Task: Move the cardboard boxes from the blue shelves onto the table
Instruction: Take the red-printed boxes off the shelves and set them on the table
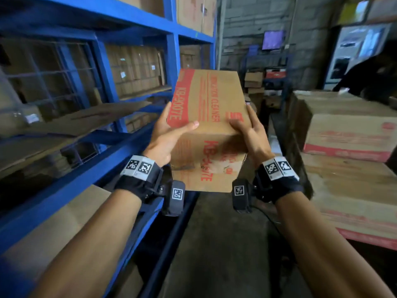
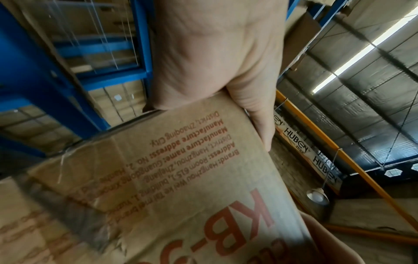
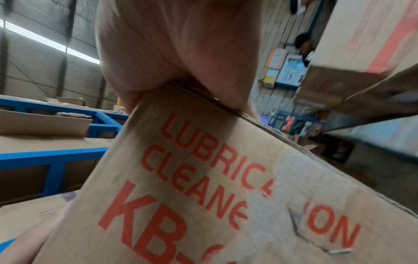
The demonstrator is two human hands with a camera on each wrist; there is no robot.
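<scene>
A brown cardboard box [image 1: 211, 117] with red print "KB-9007E" is held in the air in the aisle, tilted away from me. My left hand [image 1: 169, 134] grips its left side, thumb across the top face. My right hand [image 1: 250, 130] grips the right near corner, thumb on top. The left wrist view shows the box [image 2: 181, 187] under my palm [image 2: 210, 53]. In the right wrist view the box [image 3: 203, 187] reads "LUBRICATION CLEANER" below my right hand [image 3: 176, 44]. The blue shelves [image 1: 103, 78] stand at the left with more boxes [image 1: 135, 69] behind.
Large cardboard boxes [image 1: 348, 134] are stacked at the right, close to the held box. A person in dark clothes [image 1: 369, 76] bends at the far right. A dark floor strip [image 1: 214, 244] runs between shelf and stack. Flat cardboard [image 1: 86, 119] lies on the middle shelf.
</scene>
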